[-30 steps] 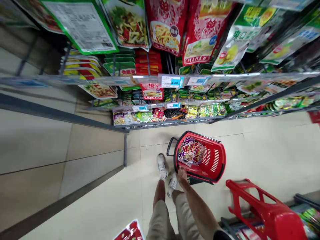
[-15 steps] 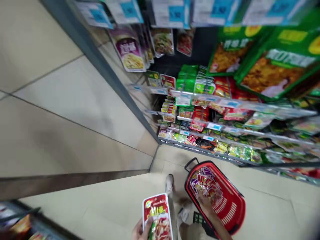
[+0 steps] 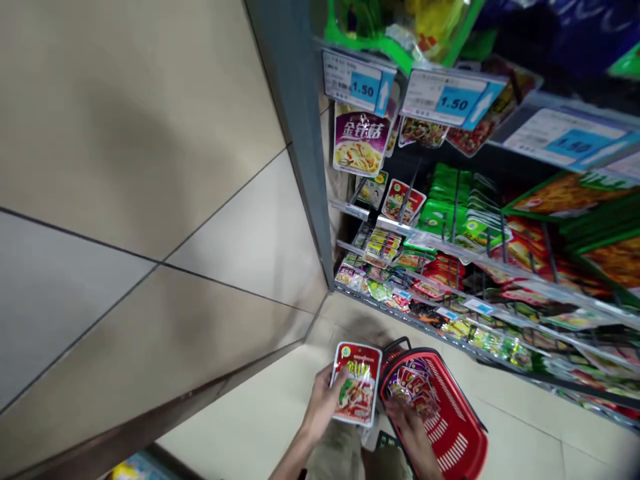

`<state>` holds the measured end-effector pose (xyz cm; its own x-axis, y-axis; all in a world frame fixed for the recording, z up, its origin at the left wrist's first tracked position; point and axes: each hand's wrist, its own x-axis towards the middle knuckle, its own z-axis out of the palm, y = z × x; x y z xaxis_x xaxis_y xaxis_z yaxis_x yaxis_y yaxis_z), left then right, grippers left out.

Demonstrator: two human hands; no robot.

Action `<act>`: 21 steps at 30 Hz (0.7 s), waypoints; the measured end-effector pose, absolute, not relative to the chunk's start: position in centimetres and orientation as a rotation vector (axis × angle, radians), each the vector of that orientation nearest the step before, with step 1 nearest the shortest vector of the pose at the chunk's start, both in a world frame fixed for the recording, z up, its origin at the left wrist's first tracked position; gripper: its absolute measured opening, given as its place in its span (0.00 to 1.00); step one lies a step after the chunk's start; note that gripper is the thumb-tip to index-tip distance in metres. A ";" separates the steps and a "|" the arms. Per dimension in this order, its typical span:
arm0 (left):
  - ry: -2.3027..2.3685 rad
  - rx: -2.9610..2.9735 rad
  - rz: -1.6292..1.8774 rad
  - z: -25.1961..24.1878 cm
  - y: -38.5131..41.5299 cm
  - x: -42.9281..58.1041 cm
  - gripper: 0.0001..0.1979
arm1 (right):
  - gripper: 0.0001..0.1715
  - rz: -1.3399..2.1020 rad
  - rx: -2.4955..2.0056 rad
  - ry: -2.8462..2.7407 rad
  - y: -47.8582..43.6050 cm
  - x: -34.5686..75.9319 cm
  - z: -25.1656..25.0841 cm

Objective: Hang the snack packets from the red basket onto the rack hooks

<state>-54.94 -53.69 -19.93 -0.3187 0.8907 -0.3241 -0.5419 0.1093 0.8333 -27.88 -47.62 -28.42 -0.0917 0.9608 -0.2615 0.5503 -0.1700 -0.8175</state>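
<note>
My left hand (image 3: pixel 325 400) is closed on the edge of a red food packet (image 3: pixel 356 393) with a white border, its thumb lying across the front. The packet is held upright just left of a red shopping basket (image 3: pixel 453 407) with a black rim. Over the basket, my right hand (image 3: pixel 407 423) is closed at the near edge of a fan of red and purple food packets (image 3: pixel 417 387). Its fingertips are partly hidden and blurred.
A shelf rack (image 3: pixel 480 247) of hanging packets fills the right side, with price tags (image 3: pixel 453 100) close to the camera. A grey post (image 3: pixel 300 133) and tiled wall (image 3: pixel 235 247) stand left. Pale floor (image 3: pixel 250 413) lies below; my trousered legs (image 3: pixel 335 457) show at the bottom.
The view has swung left, so the shelves appear further right. My left hand has raised the red packet closer to the basket. My right hand remains at the fanned packets.
</note>
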 end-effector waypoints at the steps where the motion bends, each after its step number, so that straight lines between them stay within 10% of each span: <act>1: 1.164 0.468 1.525 -18.7 -52.7 -55.9 0.31 | 0.48 1.218 -1.713 -1.614 -47.6 -29.6 -26.4; 21: 1.015 1.139 1.952 -1.9 -27.1 -61.8 0.21 | 0.24 0.834 -0.637 -1.370 -22.7 -48.1 -0.9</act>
<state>-61.82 -27.11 -1.91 -0.4097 0.8225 0.3945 -0.1492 -0.4871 0.8605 -48.09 -22.69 -0.92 0.0031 0.8156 0.5786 -0.1393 0.5733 -0.8074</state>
